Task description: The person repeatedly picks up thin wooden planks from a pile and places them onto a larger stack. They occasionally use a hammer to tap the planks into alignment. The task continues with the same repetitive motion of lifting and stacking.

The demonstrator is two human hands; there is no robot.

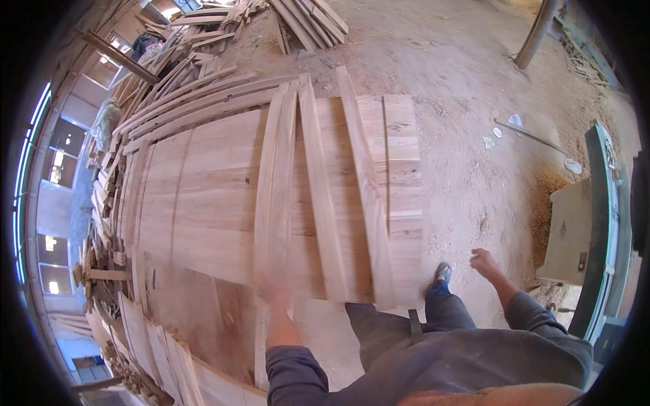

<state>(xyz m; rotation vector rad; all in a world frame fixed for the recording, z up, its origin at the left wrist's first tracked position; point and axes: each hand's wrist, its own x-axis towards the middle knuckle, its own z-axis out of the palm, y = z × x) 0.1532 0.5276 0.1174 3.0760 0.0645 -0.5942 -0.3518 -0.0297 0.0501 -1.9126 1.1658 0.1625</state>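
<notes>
My left hand (274, 296) is at the near end of a pale wooden plank (272, 196), which lies across a wide panel of joined boards (210, 183). Motion smears its fingers, so their grip does not show. Two more loose planks, a middle one (323, 210) and a right one (365, 183), lie slanted over the same panel, with near ends toward my body. My right hand (483, 262) hangs apart over the floor, its fingers curled closed with nothing seen in them.
Stacked timber (101, 216) lines the left side, and loose boards (311, 24) lie at the back. A green machine (599, 223) stands at the right beside sawdust (545, 196). A thin stick (531, 135) lies on the dusty floor. More boards (162, 358) are at lower left.
</notes>
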